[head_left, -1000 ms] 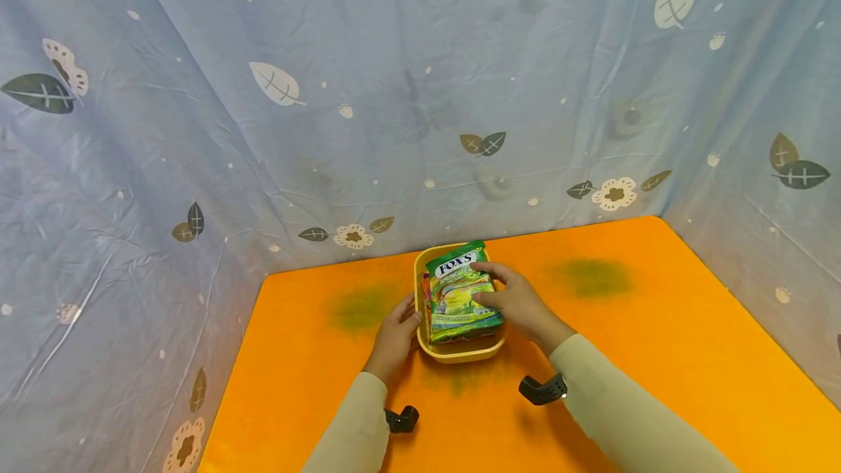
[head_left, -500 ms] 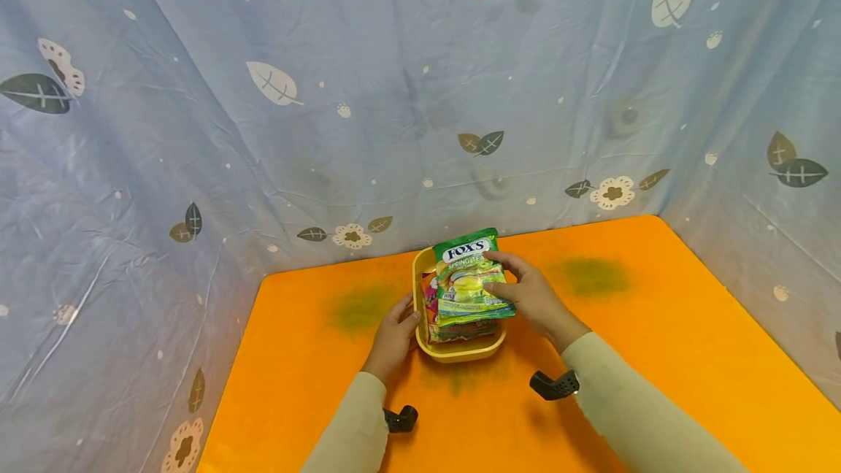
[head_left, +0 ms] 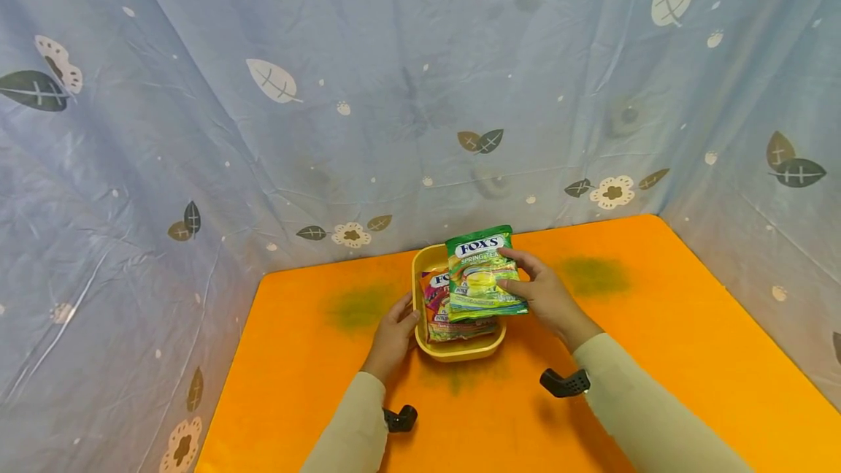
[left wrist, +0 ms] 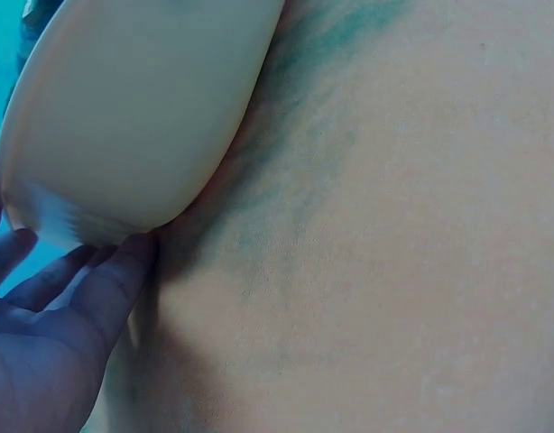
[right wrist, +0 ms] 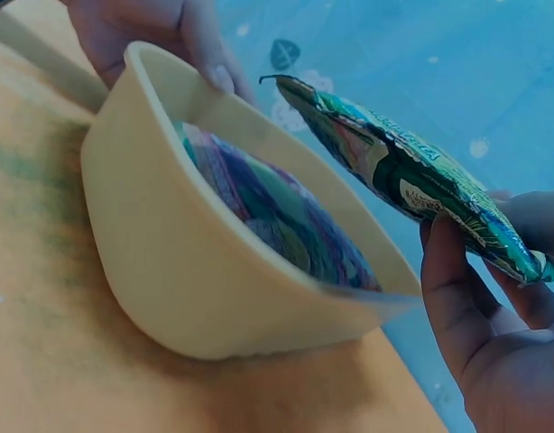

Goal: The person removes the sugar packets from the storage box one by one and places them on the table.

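Observation:
A yellow plastic basket [head_left: 434, 352] stands on the orange tabletop. My left hand [head_left: 393, 334] holds it at its left side, fingertips and thumb against the wall; in the left wrist view the left hand [left wrist: 60, 316] shows at the curved end. My right hand [head_left: 545, 290] pinches the right edge of a green Fox's Spring Tea candy packet [head_left: 482, 276] above the basket. In the right wrist view the green packet [right wrist: 412, 176] is tilted, apart from the rim, between thumb and fingers. A red and pink Fox's candy packet [head_left: 440, 316] lies in the basket, partly covered by the green one.
The orange tabletop [head_left: 315, 385] has blurry green patches. A pale blue curtain [head_left: 368, 93] with leaf and flower prints hangs behind it and at both sides. A black strap piece [head_left: 565, 383] sticks out from the right wrist, and another black piece [head_left: 401, 419] from the left.
My right hand has lifted the green packet from inside the basket, up and to the right. The red and pink packet beneath has come into view. My left hand has stayed at the basket.

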`<control>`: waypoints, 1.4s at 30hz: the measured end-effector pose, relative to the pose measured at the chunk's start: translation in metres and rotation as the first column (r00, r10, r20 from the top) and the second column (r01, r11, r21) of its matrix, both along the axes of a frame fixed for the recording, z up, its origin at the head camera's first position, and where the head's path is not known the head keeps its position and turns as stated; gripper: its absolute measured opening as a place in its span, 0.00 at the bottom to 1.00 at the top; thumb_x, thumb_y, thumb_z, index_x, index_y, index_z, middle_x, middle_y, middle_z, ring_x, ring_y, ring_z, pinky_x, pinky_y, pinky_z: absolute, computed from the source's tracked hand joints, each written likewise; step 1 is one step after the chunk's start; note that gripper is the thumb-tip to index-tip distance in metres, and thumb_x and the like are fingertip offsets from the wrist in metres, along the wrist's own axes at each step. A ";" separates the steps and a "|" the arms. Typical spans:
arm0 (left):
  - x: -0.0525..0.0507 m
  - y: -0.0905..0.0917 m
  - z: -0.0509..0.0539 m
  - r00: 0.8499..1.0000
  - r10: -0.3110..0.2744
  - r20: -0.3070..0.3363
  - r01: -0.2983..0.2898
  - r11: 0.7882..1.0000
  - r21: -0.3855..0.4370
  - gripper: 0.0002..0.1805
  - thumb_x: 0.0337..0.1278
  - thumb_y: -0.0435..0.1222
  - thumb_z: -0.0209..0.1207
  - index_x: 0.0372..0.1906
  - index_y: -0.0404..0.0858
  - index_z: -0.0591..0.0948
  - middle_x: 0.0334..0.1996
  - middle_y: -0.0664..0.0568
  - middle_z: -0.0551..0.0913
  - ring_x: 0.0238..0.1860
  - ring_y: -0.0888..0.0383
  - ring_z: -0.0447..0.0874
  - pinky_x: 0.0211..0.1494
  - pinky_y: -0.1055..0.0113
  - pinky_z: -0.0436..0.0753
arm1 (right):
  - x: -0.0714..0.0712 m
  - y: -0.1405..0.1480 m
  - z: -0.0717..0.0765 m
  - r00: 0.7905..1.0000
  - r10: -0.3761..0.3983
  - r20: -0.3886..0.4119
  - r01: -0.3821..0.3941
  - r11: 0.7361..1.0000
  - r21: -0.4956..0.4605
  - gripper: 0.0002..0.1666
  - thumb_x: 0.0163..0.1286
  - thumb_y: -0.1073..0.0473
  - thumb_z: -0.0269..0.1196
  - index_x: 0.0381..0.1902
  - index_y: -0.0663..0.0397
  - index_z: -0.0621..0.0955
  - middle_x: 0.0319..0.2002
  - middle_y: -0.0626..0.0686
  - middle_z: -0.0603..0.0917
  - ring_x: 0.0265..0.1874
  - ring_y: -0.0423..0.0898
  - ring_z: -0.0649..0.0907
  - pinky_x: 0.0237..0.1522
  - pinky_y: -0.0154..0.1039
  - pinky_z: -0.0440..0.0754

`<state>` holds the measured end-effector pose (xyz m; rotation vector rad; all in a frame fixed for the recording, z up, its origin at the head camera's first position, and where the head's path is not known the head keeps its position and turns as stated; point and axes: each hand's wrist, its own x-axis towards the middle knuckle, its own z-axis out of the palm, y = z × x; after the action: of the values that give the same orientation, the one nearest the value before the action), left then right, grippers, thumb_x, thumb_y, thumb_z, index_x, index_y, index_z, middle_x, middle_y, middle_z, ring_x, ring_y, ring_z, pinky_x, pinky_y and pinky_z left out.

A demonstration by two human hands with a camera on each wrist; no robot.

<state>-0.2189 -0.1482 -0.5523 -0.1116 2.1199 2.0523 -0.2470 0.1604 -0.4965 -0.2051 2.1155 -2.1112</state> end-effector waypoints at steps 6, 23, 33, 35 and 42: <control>0.000 -0.001 0.000 1.000 0.002 0.009 -0.002 1.000 0.003 0.31 0.89 0.40 0.52 0.87 0.41 0.63 0.78 0.38 0.71 0.70 0.40 0.79 0.66 0.49 0.84 | -0.002 0.006 -0.006 0.999 -0.001 0.041 0.004 0.996 -0.090 0.40 0.81 0.66 0.67 0.85 0.54 0.67 0.83 0.62 0.60 0.62 0.56 0.78 0.51 0.35 0.87; -0.001 -0.002 -0.001 1.000 0.009 0.019 -0.009 1.000 0.005 0.32 0.89 0.41 0.53 0.87 0.43 0.63 0.78 0.39 0.71 0.70 0.41 0.79 0.66 0.49 0.83 | -0.004 0.035 -0.014 0.997 -0.020 0.073 0.037 0.971 -0.235 0.39 0.83 0.70 0.62 0.86 0.59 0.63 0.83 0.64 0.55 0.44 0.41 0.84 0.44 0.33 0.89; -0.001 -0.002 -0.001 1.000 0.007 0.026 -0.007 1.000 0.000 0.31 0.89 0.40 0.53 0.87 0.43 0.64 0.78 0.40 0.72 0.69 0.42 0.81 0.64 0.52 0.85 | -0.004 0.055 -0.018 0.994 -0.047 0.098 0.074 0.954 -0.290 0.36 0.83 0.70 0.61 0.84 0.49 0.69 0.80 0.60 0.60 0.49 0.40 0.84 0.45 0.34 0.89; -0.001 -0.002 -0.001 1.000 0.004 0.028 -0.005 1.000 0.010 0.31 0.89 0.40 0.53 0.87 0.42 0.63 0.78 0.39 0.71 0.69 0.41 0.80 0.64 0.51 0.85 | -0.004 0.059 -0.020 0.994 -0.043 0.100 0.070 0.958 -0.277 0.37 0.83 0.70 0.61 0.85 0.47 0.68 0.85 0.61 0.55 0.60 0.43 0.81 0.46 0.34 0.89; -0.001 -0.001 -0.002 0.999 0.000 0.041 -0.002 1.000 0.031 0.32 0.89 0.41 0.53 0.87 0.43 0.63 0.79 0.40 0.71 0.70 0.42 0.79 0.66 0.50 0.83 | -0.004 0.073 -0.026 0.992 -0.037 0.124 0.068 0.962 -0.263 0.40 0.84 0.67 0.62 0.87 0.46 0.64 0.88 0.61 0.42 0.68 0.44 0.77 0.47 0.33 0.89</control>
<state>-0.2198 -0.1492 -0.5540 -0.1487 2.0633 2.0650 -0.2506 0.2330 -0.5221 -0.0513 1.7869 -2.3718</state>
